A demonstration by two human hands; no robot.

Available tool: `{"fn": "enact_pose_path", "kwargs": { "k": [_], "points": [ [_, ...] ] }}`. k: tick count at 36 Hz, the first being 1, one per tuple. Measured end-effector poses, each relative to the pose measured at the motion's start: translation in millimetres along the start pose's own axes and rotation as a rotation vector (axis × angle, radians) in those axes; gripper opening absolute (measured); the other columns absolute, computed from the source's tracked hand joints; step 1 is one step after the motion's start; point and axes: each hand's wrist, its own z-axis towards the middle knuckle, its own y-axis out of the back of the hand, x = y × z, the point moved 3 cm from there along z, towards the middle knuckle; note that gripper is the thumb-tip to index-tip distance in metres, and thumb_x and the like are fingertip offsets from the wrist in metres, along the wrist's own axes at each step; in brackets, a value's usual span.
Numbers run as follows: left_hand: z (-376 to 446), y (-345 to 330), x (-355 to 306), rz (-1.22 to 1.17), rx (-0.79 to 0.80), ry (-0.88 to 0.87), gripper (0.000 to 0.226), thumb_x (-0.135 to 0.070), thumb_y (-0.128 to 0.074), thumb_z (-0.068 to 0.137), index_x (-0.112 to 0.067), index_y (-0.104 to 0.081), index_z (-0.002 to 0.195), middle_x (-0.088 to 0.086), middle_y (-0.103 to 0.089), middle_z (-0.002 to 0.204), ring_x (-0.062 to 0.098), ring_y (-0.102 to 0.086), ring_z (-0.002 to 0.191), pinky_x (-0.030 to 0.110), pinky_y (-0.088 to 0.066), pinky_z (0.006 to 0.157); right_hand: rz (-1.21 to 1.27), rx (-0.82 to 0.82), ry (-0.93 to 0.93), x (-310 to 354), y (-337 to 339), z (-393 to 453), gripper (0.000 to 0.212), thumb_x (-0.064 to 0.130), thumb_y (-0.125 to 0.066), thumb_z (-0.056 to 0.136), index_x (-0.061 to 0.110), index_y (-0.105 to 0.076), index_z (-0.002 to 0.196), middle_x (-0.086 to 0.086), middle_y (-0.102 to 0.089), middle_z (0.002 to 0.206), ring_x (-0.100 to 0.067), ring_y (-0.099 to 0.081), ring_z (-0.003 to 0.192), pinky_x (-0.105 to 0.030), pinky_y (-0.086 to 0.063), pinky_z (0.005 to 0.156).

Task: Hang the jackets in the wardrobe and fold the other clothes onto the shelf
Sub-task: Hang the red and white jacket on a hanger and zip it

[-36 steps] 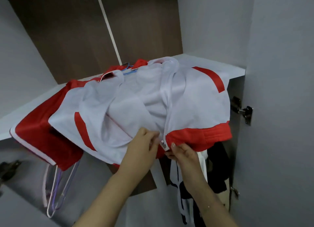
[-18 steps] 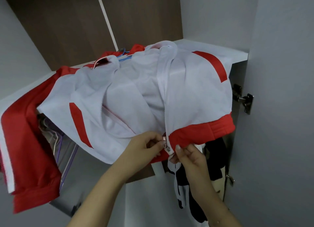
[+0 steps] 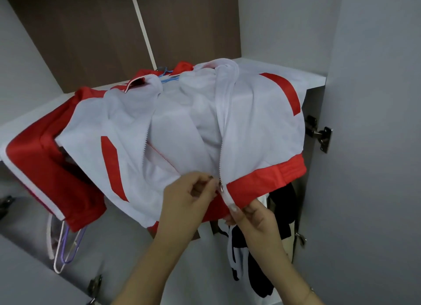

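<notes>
The red and white jacket lies spread open on the wardrobe shelf, lining upward, its red hem hanging over the front edge toward the person. It looks light, soft and limp, likely a slick sports fabric that would slide and sag if lifted by one corner. The firmer places to take hold appear to be the ribbed hem and the zipper tape, and for hanging, the collar and shoulders, where a blue hanger peeks out on the far side.

The left hand has its fingers curled close, pinching the left front edge at the foot of the zipper. The right hand pinches the white bottom end of the right-hand zipper tape just below, fingertips nipped tight on it. The two hands sit almost touching, apparently mating the zipper ends; whether the pin is seated cannot be told.

Below the right fingers hang black and white clothes; down to the left of the left fingers dangle spare hangers.
</notes>
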Motion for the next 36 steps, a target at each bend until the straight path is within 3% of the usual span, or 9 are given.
{"fn": "enact_pose_path", "kwargs": {
  "k": [4, 9, 13, 16, 20, 24, 28, 32, 36],
  "points": [
    [25, 19, -15, -0.007, -0.081, -0.039, 0.019, -0.017, -0.066, 0.089, -0.033, -0.066, 0.079, -0.017, -0.068, 0.07, -0.001, -0.065, 0.068, 0.004, -0.046, 0.067, 0.045, -0.02, -0.059, -5, 4, -10, 0.01, 0.008, -0.058, 0.091, 0.007, -0.066, 0.095, 0.001, -0.067, 0.066, -0.009, -0.064, 0.064, -0.018, -0.052, 0.065],
    [39, 23, -33, 0.048, -0.039, -0.137, 0.009, -0.01, -0.068, 0.088, -0.017, -0.069, 0.082, -0.008, -0.067, 0.072, 0.004, -0.063, 0.067, 0.011, -0.051, 0.069, -0.04, -0.001, -0.188, -12, 10, -19, 0.016, 0.009, -0.057, 0.094, 0.006, -0.067, 0.082, -0.005, -0.065, 0.064, -0.015, -0.061, 0.062, -0.022, -0.052, 0.063],
    [37, 23, -43, 0.069, -0.01, -0.2, 0.007, -0.011, -0.069, 0.087, -0.016, -0.07, 0.083, -0.005, -0.066, 0.072, 0.008, -0.062, 0.066, 0.021, -0.054, 0.07, -0.518, -0.027, -0.151, -8, 16, -17, 0.04, 0.045, -0.064, 0.085, 0.024, -0.054, 0.053, 0.004, -0.059, 0.052, -0.006, -0.053, 0.048, -0.026, -0.047, 0.053],
    [38, 30, -47, 0.048, -0.024, -0.196, 0.005, -0.015, -0.071, 0.085, -0.019, -0.071, 0.081, -0.009, -0.063, 0.061, 0.004, -0.061, 0.058, 0.018, -0.051, 0.065, -0.692, -0.215, 0.003, 10, 15, -14, 0.054, 0.069, -0.057, 0.07, 0.02, -0.043, 0.054, 0.004, -0.047, 0.049, -0.007, -0.04, 0.044, -0.022, -0.031, 0.047],
    [42, 37, -54, 0.032, -0.001, -0.176, 0.005, -0.019, -0.071, 0.085, -0.021, -0.074, 0.082, -0.003, -0.064, 0.058, 0.003, -0.057, 0.053, 0.014, -0.047, 0.062, -1.083, -0.208, -0.016, 33, 10, -7, 0.065, 0.082, -0.047, 0.069, 0.021, -0.033, 0.051, 0.005, -0.035, 0.045, -0.01, -0.032, 0.041, -0.021, -0.025, 0.045],
    [44, 39, -55, 0.024, 0.047, -0.137, 0.012, -0.021, -0.071, 0.085, -0.028, -0.073, 0.075, -0.003, -0.065, 0.056, 0.004, -0.059, 0.051, 0.013, -0.047, 0.06, -1.038, -0.362, 0.362, 59, 12, -14, 0.057, 0.07, -0.064, 0.073, 0.028, -0.03, 0.055, 0.01, -0.031, 0.047, -0.009, -0.032, 0.042, -0.016, -0.025, 0.041],
    [44, 35, -55, 0.02, 0.069, -0.108, 0.014, -0.021, -0.071, 0.085, -0.03, -0.072, 0.074, 0.001, -0.065, 0.057, 0.007, -0.06, 0.052, 0.016, -0.048, 0.058, -1.027, -0.235, 0.502, 70, -10, 3, 0.046, 0.073, -0.054, 0.078, 0.028, -0.055, 0.085, 0.016, -0.053, 0.077, -0.003, -0.05, 0.065, -0.01, -0.036, 0.051],
    [47, 32, -54, 0.058, 0.065, -0.123, 0.011, -0.022, -0.071, 0.086, -0.026, -0.073, 0.076, -0.004, -0.066, 0.063, 0.012, -0.06, 0.059, 0.024, -0.051, 0.064, -1.007, -0.179, 0.652, 63, -19, 24, 0.032, 0.034, -0.058, 0.094, 0.016, -0.048, 0.069, 0.007, -0.045, 0.059, -0.011, -0.042, 0.051, -0.025, -0.037, 0.046],
    [63, 37, -56, 0.142, 0.012, -0.191, 0.012, -0.016, -0.071, 0.085, -0.022, -0.072, 0.075, -0.015, -0.062, 0.063, 0.007, -0.058, 0.059, 0.031, -0.054, 0.068, -0.911, -0.209, 0.73, 46, -14, 20, 0.033, 0.028, -0.053, 0.091, 0.023, -0.034, 0.064, 0.014, -0.029, 0.059, -0.002, -0.028, 0.051, -0.01, -0.024, 0.053]
  ]
}}
